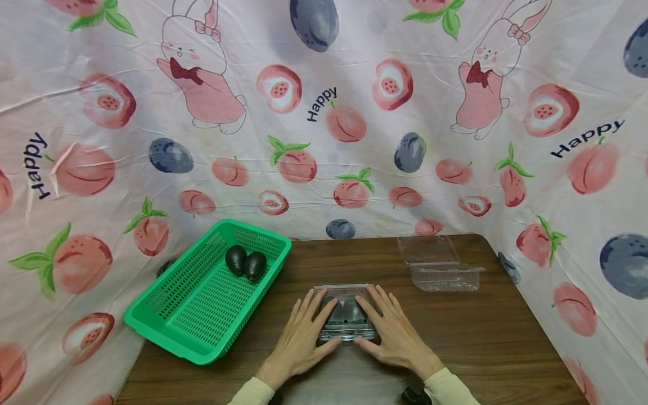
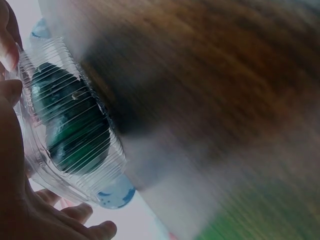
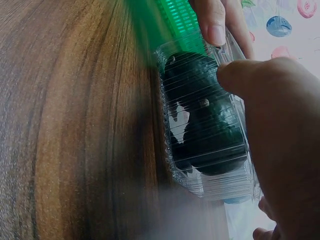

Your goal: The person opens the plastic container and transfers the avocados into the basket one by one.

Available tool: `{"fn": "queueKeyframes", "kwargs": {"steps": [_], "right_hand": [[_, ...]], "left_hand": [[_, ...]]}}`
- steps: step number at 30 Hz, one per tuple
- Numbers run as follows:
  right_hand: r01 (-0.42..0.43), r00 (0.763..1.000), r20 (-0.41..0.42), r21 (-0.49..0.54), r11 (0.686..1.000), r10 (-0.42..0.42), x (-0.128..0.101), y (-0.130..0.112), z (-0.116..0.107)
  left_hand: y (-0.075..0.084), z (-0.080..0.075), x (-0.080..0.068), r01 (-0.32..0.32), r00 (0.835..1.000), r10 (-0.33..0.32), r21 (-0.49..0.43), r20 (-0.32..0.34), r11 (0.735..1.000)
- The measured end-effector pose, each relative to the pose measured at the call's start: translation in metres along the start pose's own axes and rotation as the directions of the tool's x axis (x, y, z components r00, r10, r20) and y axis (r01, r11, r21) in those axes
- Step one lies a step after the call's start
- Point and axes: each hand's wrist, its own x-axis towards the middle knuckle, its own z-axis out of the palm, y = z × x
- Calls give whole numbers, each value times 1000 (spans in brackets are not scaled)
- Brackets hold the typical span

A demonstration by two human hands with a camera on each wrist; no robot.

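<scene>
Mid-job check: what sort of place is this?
Probably a makeshift packing station: a wood-grain table, a fruit-and-rabbit printed cloth hung behind it, and a green basket near a clear plastic box of dark oval items. The wider room is hidden.

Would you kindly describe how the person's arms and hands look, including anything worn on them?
The left sleeve and right sleeve are plain pale yellow. The left hand and right hand are bare, with no gloves or rings visible. Each sleeve has a black object beside it, too cut off to identify.
</scene>
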Motion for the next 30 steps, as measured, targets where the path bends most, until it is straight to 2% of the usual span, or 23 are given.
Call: {"fn": "queueKeyframes", "kwargs": {"steps": [9,22,30], "right_hand": [[-22,999,24,12,1000,22,3,-2,-1],[-12,1000,-28,-7,1000,12,5,-4,5],[-18,998,-56,-26,1000,16,7,-4,9]], "left_hand": [[1,1,0,14,1000,-14,-20,-13,1000],[3,4,-1,36,999,-36,-6,-38,999],[5,9,0,17,994,-15,18,-107,1000]]}}
